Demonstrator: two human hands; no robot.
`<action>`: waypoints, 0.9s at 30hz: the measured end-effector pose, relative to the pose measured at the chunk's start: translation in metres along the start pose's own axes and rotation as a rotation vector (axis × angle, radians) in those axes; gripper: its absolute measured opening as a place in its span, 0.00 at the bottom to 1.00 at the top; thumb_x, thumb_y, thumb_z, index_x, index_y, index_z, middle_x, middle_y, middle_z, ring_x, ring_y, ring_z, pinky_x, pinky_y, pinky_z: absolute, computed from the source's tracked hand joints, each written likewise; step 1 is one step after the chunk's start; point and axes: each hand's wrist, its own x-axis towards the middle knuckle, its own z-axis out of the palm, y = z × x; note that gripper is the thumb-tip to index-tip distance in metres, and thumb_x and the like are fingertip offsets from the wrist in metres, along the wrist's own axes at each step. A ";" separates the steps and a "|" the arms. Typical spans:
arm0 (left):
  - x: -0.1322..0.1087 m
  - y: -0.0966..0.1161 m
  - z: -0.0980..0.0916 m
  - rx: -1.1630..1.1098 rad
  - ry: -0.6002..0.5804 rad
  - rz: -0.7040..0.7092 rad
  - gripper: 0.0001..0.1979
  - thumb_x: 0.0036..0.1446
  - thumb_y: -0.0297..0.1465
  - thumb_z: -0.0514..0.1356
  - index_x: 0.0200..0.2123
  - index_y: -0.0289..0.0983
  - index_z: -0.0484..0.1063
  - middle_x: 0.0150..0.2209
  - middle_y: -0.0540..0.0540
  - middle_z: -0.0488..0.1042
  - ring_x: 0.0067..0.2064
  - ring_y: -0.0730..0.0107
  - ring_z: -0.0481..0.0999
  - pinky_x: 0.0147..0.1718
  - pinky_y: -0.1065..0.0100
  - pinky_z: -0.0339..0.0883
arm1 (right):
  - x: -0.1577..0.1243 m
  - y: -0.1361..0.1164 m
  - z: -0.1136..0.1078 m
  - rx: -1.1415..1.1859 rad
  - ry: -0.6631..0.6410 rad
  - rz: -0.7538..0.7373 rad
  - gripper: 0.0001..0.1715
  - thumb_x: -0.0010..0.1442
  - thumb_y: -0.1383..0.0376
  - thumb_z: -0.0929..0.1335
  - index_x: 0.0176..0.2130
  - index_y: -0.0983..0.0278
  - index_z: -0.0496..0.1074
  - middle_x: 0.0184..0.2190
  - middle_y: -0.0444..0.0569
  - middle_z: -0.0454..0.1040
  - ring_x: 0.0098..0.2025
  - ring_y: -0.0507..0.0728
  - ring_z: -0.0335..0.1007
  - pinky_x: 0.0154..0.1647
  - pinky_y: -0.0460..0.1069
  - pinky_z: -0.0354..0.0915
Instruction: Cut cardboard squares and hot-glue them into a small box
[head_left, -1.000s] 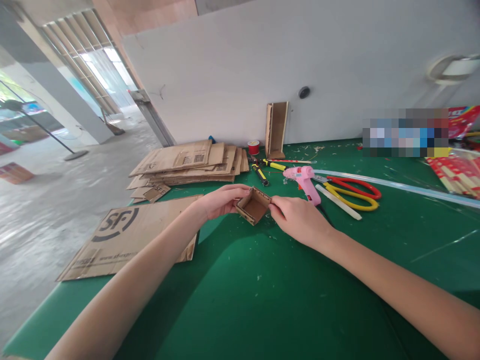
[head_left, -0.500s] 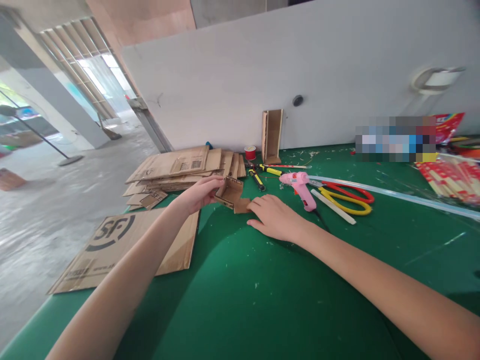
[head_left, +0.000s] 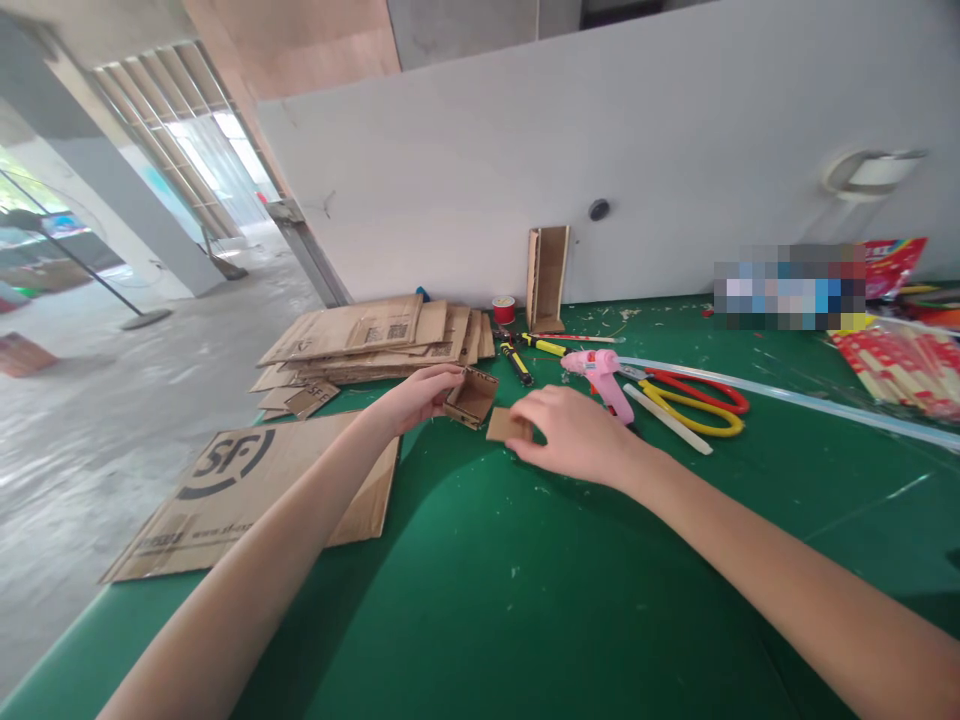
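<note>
My left hand (head_left: 425,398) is closed on the edge of a small open cardboard box (head_left: 474,396), held tilted above the green table. Between the thumb and fingers of my right hand (head_left: 562,428) is a small flat cardboard piece (head_left: 508,425), just right of the box and apart from it. A pink glue gun (head_left: 606,378) lies behind my right hand. Beside it are scissors (head_left: 694,408) with red and yellow handles and a whitish stick (head_left: 667,418).
A stack of cardboard sheets (head_left: 360,335) and a large printed sheet (head_left: 300,465) lie at the left. Against the wall stands a tall cardboard trough (head_left: 548,275). Pliers (head_left: 516,362) and a red spool (head_left: 503,309) sit nearby. Packets of sticks (head_left: 904,360) lie at the far right.
The flat cardboard piece has come away from the box edge and turned in my right hand, which has curled more. My left hand and the box have shifted slightly right.
</note>
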 end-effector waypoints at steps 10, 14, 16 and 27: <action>-0.011 0.000 0.018 -0.214 -0.267 -0.035 0.13 0.49 0.32 0.67 0.39 0.37 0.73 0.35 0.48 0.76 0.33 0.72 0.76 0.32 0.71 0.70 | 0.000 0.007 -0.012 0.009 0.217 -0.093 0.16 0.62 0.61 0.66 0.49 0.64 0.71 0.54 0.54 0.70 0.56 0.61 0.63 0.57 0.58 0.61; -0.013 0.002 0.018 -0.207 -0.273 -0.049 0.14 0.47 0.32 0.68 0.39 0.37 0.73 0.34 0.49 0.76 0.34 0.72 0.75 0.33 0.70 0.69 | -0.001 0.010 -0.018 0.054 0.128 -0.135 0.16 0.64 0.61 0.64 0.50 0.61 0.71 0.57 0.53 0.67 0.58 0.60 0.62 0.57 0.58 0.61; -0.014 0.004 0.018 -0.201 -0.258 -0.049 0.15 0.46 0.33 0.68 0.39 0.37 0.73 0.34 0.49 0.76 0.34 0.72 0.75 0.33 0.71 0.68 | -0.002 0.011 -0.021 0.128 0.099 -0.098 0.17 0.64 0.60 0.63 0.51 0.59 0.71 0.58 0.52 0.66 0.57 0.60 0.64 0.56 0.57 0.63; -0.015 -0.003 0.020 -0.216 -0.399 -0.092 0.15 0.53 0.39 0.64 0.40 0.36 0.73 0.37 0.45 0.78 0.37 0.67 0.76 0.37 0.67 0.69 | -0.004 -0.003 -0.030 0.183 0.011 -0.148 0.15 0.64 0.62 0.63 0.49 0.59 0.71 0.57 0.51 0.66 0.55 0.59 0.66 0.53 0.54 0.64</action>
